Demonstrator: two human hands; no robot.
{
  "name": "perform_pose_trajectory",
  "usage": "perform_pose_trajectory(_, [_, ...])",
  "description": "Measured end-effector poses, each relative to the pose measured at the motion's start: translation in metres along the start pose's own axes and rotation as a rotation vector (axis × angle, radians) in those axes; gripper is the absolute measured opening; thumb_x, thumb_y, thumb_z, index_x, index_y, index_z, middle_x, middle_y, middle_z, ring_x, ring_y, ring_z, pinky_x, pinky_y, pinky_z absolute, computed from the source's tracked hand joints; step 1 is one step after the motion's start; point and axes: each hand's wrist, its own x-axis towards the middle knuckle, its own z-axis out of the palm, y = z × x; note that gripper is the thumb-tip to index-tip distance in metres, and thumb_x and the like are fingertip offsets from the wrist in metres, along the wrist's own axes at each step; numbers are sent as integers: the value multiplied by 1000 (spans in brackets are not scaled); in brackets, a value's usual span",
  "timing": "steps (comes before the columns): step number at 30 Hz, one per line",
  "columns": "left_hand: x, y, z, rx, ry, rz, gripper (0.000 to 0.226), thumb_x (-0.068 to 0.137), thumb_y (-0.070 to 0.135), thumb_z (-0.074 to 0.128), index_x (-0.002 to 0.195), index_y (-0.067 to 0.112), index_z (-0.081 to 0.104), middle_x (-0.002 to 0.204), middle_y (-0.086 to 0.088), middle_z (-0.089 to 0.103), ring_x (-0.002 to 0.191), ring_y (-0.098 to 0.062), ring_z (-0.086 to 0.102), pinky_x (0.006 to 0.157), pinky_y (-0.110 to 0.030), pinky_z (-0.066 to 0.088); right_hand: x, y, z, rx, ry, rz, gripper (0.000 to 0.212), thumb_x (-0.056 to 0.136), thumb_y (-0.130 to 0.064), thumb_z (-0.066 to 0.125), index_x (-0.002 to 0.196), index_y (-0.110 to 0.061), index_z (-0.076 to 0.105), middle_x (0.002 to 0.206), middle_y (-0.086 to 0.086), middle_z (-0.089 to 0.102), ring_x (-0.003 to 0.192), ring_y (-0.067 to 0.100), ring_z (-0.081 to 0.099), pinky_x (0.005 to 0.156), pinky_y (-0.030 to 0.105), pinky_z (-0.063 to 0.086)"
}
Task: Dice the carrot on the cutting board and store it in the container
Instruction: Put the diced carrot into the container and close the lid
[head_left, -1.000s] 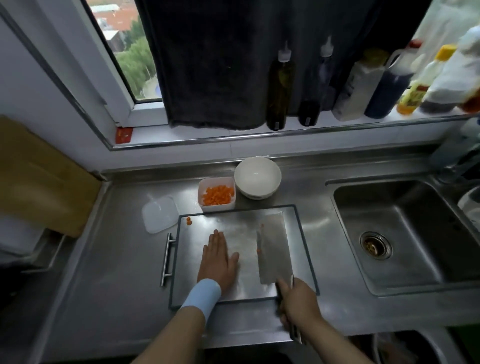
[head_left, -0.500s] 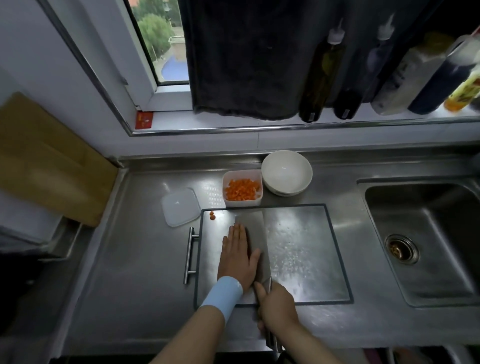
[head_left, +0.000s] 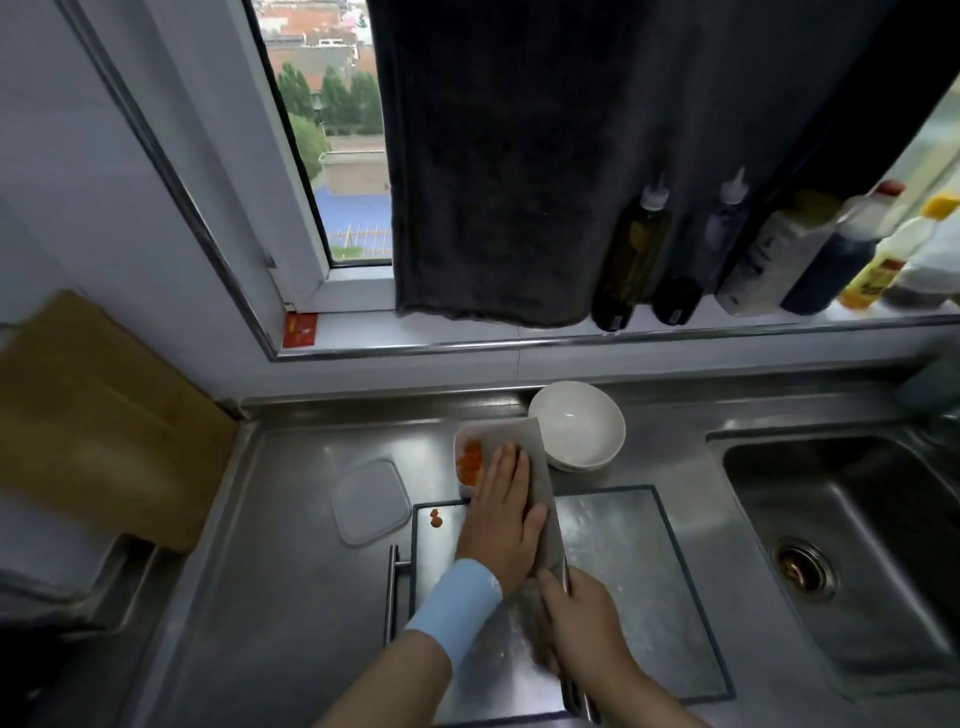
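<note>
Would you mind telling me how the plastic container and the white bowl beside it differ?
The container is squarish with rounded corners; the bowl is round. The container holds diced carrot; the bowl looks empty. The cleaver and the left hand cover much of the container, while the bowl is almost wholly in view. Both are whitish and sit side by side on the steel counter behind the cutting board.

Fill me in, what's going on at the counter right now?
A person appears to be tipping diced carrot into the container. The right hand grips the cleaver by its handle, blade held over the container; the left hand lies flat on the blade. A few carrot bits sit at the far left corner of the cutting board, and the lid lies beside it.
</note>
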Motion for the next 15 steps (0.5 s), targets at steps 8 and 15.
perform_pose_trajectory(8, [77,-40,-38,62,-100,10,64,102,43,26,153,19,-5,158,5,-16,144,-8,-15,119,-31,-5,63,-66,-1,34,96,-48,29,76,-60,48,61,-39,62,58,-4,59,60,26,59,63,43,51])
perform_pose_trajectory(15, [66,-78,-49,-114,-150,-204,50,104,35,30,151,33,15,158,4,18,144,-18,20,116,-31,16,89,-71,-15,-67,135,26,33,98,-35,50,71,-17,55,53,3,59,53,30,65,57,39,52])
